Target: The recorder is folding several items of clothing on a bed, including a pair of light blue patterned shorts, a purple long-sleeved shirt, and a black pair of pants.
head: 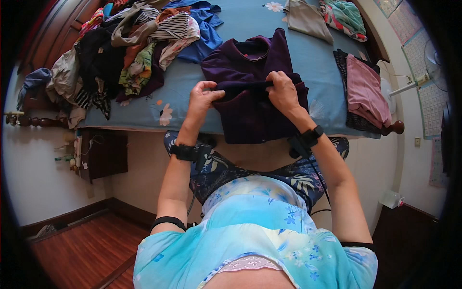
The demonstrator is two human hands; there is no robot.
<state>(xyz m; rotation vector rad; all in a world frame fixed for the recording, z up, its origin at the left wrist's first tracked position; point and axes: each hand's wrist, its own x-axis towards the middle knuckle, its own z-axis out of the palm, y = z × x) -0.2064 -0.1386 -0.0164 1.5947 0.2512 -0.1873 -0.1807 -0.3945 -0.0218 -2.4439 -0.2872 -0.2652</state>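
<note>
A dark purple long-sleeved garment (pixel 249 119) lies on the blue bedsheet (pixel 317 72), its collar away from me and its lower part over the bed's near edge. Across its middle runs a raised dark fold of the cloth. My left hand (pixel 203 98) pinches the left end of that fold between thumb and fingers. At the right end, my right hand (pixel 283 93) grips the same fold, fingers curled over it. One sleeve points up beside the collar. The garment's underside is hidden.
A heap of mixed clothes (pixel 101 54) covers the bed's left side. Folded pink and black clothes (pixel 366 90) lie at the right edge, beside a fan (pixel 388 94). Folded beige trousers (pixel 306 20) and a teal cloth (pixel 344 16) lie farther back. A turned wooden bedpost (pixel 397 127) juts out at right.
</note>
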